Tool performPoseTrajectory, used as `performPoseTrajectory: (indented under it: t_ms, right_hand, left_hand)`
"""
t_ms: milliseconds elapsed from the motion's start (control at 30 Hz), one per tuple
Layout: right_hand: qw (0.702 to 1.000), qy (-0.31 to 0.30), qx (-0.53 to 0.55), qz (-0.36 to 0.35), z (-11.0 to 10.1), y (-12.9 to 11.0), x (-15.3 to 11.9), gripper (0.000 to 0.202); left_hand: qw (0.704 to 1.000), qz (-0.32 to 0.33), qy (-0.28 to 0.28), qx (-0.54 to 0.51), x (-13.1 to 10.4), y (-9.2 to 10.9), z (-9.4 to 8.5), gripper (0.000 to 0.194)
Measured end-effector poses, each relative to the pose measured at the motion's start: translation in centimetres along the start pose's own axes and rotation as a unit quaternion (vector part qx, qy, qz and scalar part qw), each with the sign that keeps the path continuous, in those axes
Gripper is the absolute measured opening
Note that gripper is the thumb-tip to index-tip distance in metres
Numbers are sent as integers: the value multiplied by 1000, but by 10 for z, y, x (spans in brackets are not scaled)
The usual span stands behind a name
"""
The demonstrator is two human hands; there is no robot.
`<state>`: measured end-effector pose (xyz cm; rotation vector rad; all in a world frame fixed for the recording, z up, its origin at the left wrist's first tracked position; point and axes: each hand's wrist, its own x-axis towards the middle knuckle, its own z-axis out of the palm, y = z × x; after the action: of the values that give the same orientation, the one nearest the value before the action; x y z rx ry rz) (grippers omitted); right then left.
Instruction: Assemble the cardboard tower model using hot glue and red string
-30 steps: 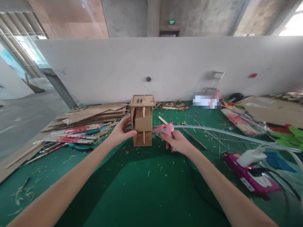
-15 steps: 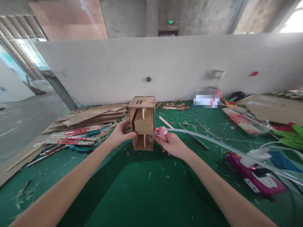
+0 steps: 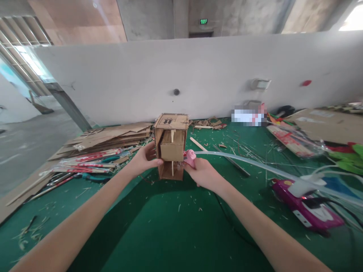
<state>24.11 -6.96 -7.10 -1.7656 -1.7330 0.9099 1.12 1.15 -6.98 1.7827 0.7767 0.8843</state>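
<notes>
In the head view a small open-fronted cardboard box (image 3: 171,121) stands upright on the green table. Inside it sits a smaller cardboard block (image 3: 172,152), with a thin wooden stick (image 3: 172,169) running above and below. My left hand (image 3: 143,160) grips the box's left side, thumb at the front edge and fingers partly hidden behind. My right hand (image 3: 205,174) is closed around a pink glue gun (image 3: 190,156), its nozzle end at the box's right side. A long translucent glue stick (image 3: 241,158) trails from the gun to the right. The nozzle tip cannot be made out.
Flat cardboard pieces (image 3: 113,138), packaged sticks (image 3: 93,162) and teal-handled pliers (image 3: 96,177) lie left. A magenta power strip (image 3: 306,207) with plugs and cables stands right. Wood scraps litter the green table (image 3: 170,226). A white partition (image 3: 127,83) rises behind.
My right hand and the glue gun have tilted and moved slightly left against the box's side. The box leans slightly differently, showing more of its top. My left hand keeps its hold.
</notes>
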Motion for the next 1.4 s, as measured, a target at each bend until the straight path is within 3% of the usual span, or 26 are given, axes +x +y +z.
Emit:
performPoseTrajectory:
  t_ms: [167,533,767,933,1133,1267,1400]
  right_hand:
    - [999,30,-13,-14,0,0,-3,33]
    - [999,34,-21,25,-8,3,-10,32]
    - [998,37,-40,39,-10,1,-14,33]
    - [997,48,-44,40,-11,-1,-16,34]
    - [992,22,63,104,-14,-7,-18,32]
    - [988,1,109,105,-17,-6,-17,33]
    - [984,24,147,103,-22,-1,-13,28]
  left_hand:
    - [1000,-7,-6,3,1,-2,-2,82]
    - [1000,21,-20,-7,1,-4,-3,76]
    - [1000,-5,-11,13,2,-5,-5,88]
    - [1000,1,-16,16,1,-4,-5,85]
    - [1000,4,-23,13,0,-3,-5,84]
    - [1000,3,-20,12,0,-4,-6,85]
    - [1000,-1,0,15,1,-7,-8,88]
